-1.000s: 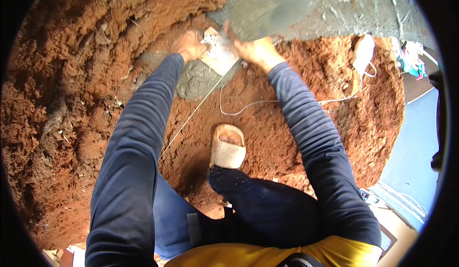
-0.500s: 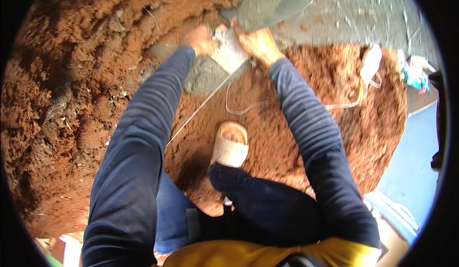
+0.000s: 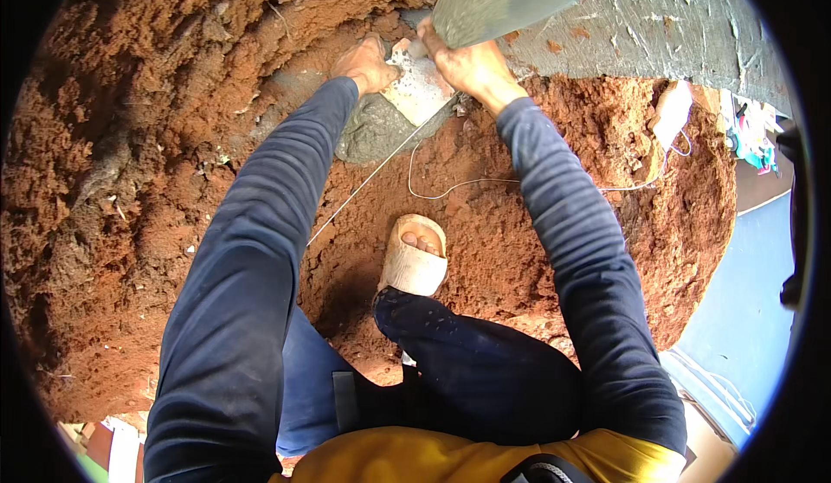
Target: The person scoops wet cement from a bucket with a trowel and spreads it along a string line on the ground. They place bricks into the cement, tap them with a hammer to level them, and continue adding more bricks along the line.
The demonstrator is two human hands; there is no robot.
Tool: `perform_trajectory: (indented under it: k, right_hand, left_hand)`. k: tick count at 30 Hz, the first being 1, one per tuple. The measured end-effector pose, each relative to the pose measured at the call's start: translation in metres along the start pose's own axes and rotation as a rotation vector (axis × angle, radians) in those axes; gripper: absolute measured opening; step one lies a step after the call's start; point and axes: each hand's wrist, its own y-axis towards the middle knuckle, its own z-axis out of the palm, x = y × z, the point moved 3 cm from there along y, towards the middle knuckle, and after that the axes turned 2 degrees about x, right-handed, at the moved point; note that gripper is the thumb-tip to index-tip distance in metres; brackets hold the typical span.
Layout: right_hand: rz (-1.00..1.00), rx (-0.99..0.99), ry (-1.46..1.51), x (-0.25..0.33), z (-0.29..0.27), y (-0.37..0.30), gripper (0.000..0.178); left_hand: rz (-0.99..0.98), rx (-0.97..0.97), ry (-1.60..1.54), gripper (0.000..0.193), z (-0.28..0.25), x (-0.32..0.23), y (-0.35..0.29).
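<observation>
A pale, mortar-smeared brick sits on a bed of wet grey mortar by the foot of a wall. My left hand is closed on its left side, thumb on the near face and the other fingertips partly hidden. In my right hand is a trowel, gripped at the brick's upper right. Its broad grey blade points up and right, coated with mortar and a little blurred; most of the handle is hidden by the hand. A taut string runs from the brick's near corner toward my left forearm.
Rough red earth rises on the left. A grey plastered wall stands at the upper right. Loose white cord curls across the soil to a pale wrapped object. My foot in a beige slipper is planted below the brick.
The trowel blade has shifted slightly right and up, together with my right hand. My left hand stays at the brick, which has barely moved.
</observation>
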Motion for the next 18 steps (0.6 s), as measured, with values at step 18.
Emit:
perform_trajectory:
  k: [18]
  right_hand:
    - [0.328,0.055,0.028,0.039,-0.036,-0.028,0.038]
  left_hand:
    - [0.118,-0.103,-0.055,0.077,-0.007,0.020,-0.057]
